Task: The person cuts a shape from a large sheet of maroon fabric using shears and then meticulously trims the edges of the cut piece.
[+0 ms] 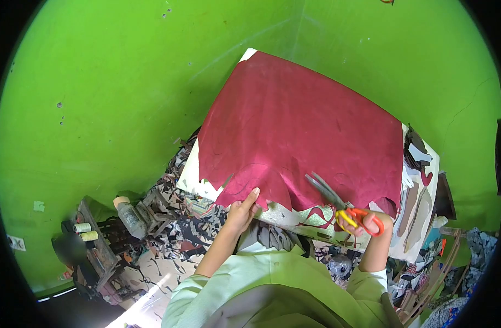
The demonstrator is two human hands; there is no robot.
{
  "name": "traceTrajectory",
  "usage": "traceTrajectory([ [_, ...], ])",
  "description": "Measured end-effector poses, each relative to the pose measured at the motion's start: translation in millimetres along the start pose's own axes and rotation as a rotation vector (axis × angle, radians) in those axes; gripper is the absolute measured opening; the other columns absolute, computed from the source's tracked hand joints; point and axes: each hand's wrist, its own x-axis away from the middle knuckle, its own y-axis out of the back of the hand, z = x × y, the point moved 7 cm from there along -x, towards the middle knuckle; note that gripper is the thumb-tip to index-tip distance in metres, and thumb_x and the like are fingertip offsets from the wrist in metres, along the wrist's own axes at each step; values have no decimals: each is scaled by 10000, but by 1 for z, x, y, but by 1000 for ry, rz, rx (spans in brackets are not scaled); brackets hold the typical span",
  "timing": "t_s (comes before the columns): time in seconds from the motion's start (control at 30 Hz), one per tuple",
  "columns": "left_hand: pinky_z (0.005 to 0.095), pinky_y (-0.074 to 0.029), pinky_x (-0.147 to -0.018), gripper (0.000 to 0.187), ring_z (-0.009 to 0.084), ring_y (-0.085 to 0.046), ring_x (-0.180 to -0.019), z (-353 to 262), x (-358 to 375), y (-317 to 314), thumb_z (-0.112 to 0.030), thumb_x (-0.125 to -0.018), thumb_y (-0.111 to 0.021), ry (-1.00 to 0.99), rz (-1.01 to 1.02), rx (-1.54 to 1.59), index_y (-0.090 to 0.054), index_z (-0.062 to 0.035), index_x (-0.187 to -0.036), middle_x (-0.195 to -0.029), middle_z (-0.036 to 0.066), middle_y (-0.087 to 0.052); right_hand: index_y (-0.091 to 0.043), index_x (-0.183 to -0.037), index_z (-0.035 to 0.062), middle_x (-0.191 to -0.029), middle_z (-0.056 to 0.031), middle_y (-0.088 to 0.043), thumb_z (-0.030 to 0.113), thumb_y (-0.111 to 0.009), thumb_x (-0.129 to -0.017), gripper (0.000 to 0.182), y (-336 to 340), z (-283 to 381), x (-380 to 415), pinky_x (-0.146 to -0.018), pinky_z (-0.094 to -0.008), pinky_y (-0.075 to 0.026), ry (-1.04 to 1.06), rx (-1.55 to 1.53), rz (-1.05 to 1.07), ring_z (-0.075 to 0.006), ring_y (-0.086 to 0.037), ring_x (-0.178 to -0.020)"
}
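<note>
While pinching a big, smooth deep-red sheet (299, 109) by its ragged near edge in the left hand (242, 213), got slightly parted orange-and-yellow-handled metal scissors (338, 204) gripped in the right hand (357, 227), right of that pinch. Got the sheet spread ahead, over a white board-like surface (189, 169).

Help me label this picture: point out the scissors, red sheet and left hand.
Scissors (338, 204), head view: blades near the handles.
Red sheet (308, 131), head view: middle of its surface.
Left hand (241, 211), head view: thumb base.
</note>
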Motion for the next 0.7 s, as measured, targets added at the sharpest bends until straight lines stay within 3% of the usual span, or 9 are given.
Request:
traceTrajectory([
  [0.07, 272, -475, -706, 254, 166, -579, -821, 0, 1, -3, -204, -854, -539, 28, 54, 24, -518, 6, -995, -930, 94, -585, -420, -964, 32, -680, 19, -387, 256, -546, -713, 359, 19, 18, -15, -400, -162, -238, 71, 99, -168, -32, -327, -496],
  [0.13, 279, -478, -693, 269, 173, -578, -812, 3, 1, 0, -222, -854, -539, 50, 22, 37, -516, 5, -995, -915, 94, -584, -425, -987, 36, -685, 15, -384, 348, -535, -733, 417, 15, 43, -29, -401, -160, -239, 41, 374, -105, -31, -317, -501],
  [0.17, 283, -480, -686, 277, 176, -577, -807, 4, 2, 1, -232, -853, -539, 61, 5, 44, -515, 5, -995, -908, 94, -584, -430, -998, 35, -682, 17, -379, 473, -501, -769, 499, 7, 60, -34, -399, -157, -235, 44, 466, -58, -29, -307, -488],
  [0.2, 272, -472, -654, 274, 178, -573, -744, 2, 3, -2, -241, -848, -545, 35, -17, 42, -531, 16, -940, -850, 108, -589, -432, -1003, 29, -685, 20, -381, 589, -451, -772, 606, 14, 66, -40, -394, -158, -235, 94, 452, 36, -27, -303, -474],
  [0.27, 250, -457, -589, 301, 181, -565, -618, -5, 6, -9, -261, -836, -558, -21, -68, 40, -565, 40, -829, -734, 135, -601, -430, -1020, 23, -680, 26, -386, 687, -406, -733, 724, 17, 75, -54, -389, -157, -245, 56, 468, 183, -17, -301, -469],
  [0.37, 260, -453, -599, 308, 182, -562, -625, -3, 8, -6, -261, -839, -554, -9, -97, 38, -566, 45, -811, -734, 133, -597, -432, -1033, 20, -665, 33, -383, 716, -436, -691, 775, 21, 86, -58, -381, -151, -252, -131, 438, 152, -11, -310, -475],
  [0.6, 282, -461, -633, 280, 197, -575, -697, -1, 9, -9, -228, -849, -542, -22, -71, 111, -537, 47, -901, -811, 127, -594, -447, -1008, -10, -644, 37, -379, 697, -555, -604, 821, 16, 102, -57, -366, -136, -245, -229, 495, 367, -10, -325, -465],
  [0.63, 289, -465, -646, 274, 198, -580, -739, 1, 8, -7, -216, -853, -537, -19, -48, 124, -519, 39, -954, -855, 120, -593, -448, -999, -9, -637, 48, -366, 610, -591, -671, 715, 14, 104, -60, -364, -140, -239, -217, 460, 363, -4, -321, -461],
  [0.7, 294, -468, -663, 280, 199, -585, -782, 3, 7, -9, -204, -858, -532, -16, -38, 145, -502, 33, -1004, -898, 113, -592, -448, -1000, -7, -638, 51, -365, 507, -606, -701, 615, 13, 106, -69, -363, -142, -232, -248, 463, 330, -2, -331, -464],
])
